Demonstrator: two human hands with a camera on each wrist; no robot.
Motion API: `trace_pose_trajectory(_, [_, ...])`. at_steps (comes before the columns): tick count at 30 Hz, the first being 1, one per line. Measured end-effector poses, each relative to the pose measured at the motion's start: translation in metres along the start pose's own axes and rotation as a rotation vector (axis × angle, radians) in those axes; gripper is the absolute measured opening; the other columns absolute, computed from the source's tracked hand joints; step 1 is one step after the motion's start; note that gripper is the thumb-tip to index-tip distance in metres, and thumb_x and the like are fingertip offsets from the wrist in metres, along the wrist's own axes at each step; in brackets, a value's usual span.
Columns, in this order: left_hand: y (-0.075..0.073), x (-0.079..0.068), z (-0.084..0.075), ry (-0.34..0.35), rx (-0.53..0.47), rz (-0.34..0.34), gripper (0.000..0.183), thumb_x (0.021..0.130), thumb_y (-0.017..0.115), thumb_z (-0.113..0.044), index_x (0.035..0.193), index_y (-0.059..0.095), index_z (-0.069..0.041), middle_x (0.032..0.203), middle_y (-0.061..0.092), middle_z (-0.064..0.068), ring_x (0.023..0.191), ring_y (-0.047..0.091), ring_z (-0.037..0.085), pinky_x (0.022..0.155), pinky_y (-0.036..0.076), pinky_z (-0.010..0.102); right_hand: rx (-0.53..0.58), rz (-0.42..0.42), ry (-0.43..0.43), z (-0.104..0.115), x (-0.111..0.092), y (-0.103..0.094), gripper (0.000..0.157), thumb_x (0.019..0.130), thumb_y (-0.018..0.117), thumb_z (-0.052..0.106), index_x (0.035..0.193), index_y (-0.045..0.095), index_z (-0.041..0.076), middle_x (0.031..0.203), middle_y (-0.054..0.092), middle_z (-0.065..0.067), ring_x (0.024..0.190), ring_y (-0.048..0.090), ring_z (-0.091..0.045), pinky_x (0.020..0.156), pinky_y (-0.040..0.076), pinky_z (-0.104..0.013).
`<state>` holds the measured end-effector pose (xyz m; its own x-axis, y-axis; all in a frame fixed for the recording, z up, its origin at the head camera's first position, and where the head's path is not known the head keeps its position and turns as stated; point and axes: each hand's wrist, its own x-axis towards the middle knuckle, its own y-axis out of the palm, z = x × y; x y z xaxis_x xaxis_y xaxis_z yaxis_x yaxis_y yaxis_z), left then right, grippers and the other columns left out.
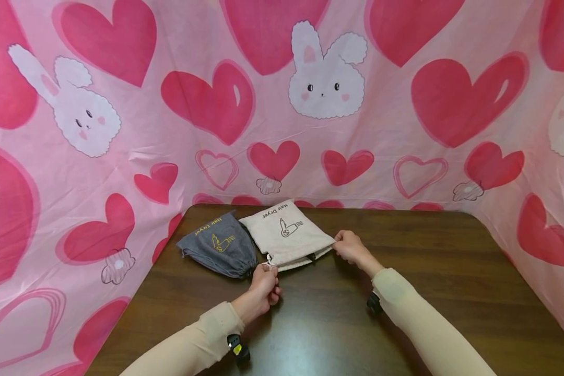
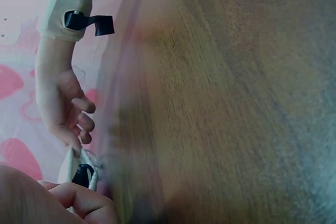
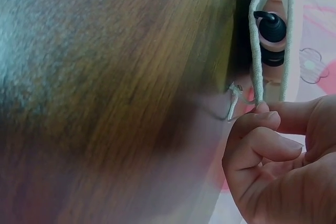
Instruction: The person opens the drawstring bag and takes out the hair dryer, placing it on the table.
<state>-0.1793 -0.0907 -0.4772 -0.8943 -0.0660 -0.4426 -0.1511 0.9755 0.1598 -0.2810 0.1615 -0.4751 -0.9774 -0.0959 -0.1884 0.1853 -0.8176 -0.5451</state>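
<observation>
A cream drawstring bag point(image 1: 282, 230), printed "Hair Dryer" with a dryer drawing, lies on the table with its mouth toward the person. My left hand point(image 1: 264, 287) pinches the left corner of the mouth, by the white cord. At the opposite corner, my right hand point(image 1: 352, 248) pinches the bag's edge between thumb and finger. Between the hands the mouth gapes, and in the right wrist view a pinkish thing with a black cord end point(image 3: 272, 27) shows inside; the rest is hidden. The drawstring's knotted end point(image 3: 234, 90) hangs from the rim near the right fingers.
A dark grey drawstring bag point(image 1: 221, 245) with yellow "Hair Dryer" print and a gathered mouth lies left of the cream one, close against it. Both are near the back of the brown wooden table point(image 1: 418, 261). A pink cloth point(image 1: 385, 115) with hearts and rabbits hangs around the table.
</observation>
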Motion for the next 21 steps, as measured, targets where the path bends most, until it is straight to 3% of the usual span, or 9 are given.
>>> trace_pose_trajectory(12, [-0.0009, 0.0008, 0.0007, -0.017, 0.007, 0.024, 0.017, 0.113, 0.047, -0.014, 0.104, 0.032, -0.012, 0.074, 0.039, 0.001, 0.051, 0.038, 0.008, 0.044, 0.029, 0.015, 0.014, 0.011, 0.017, -0.001, 0.0004, 0.0025, 0.01, 0.098, 0.061, 0.01, 0.103, 0.06, 0.001, 0.073, 0.057, -0.007, 0.053, 0.045, -0.014, 0.043, 0.036, -0.025])
trace_pose_trajectory(21, [0.0044, 0.0077, 0.0027, -0.004, 0.057, 0.022, 0.025, 0.104, 0.061, -0.009, 0.111, 0.037, -0.008, 0.076, 0.042, 0.003, 0.05, 0.041, 0.006, 0.041, 0.029, 0.013, -0.007, 0.027, 0.009, -0.0008, -0.0015, 0.0031, 0.011, 0.096, 0.068, 0.008, 0.1, 0.06, 0.002, 0.073, 0.057, -0.006, 0.053, 0.045, -0.014, 0.044, 0.037, -0.025])
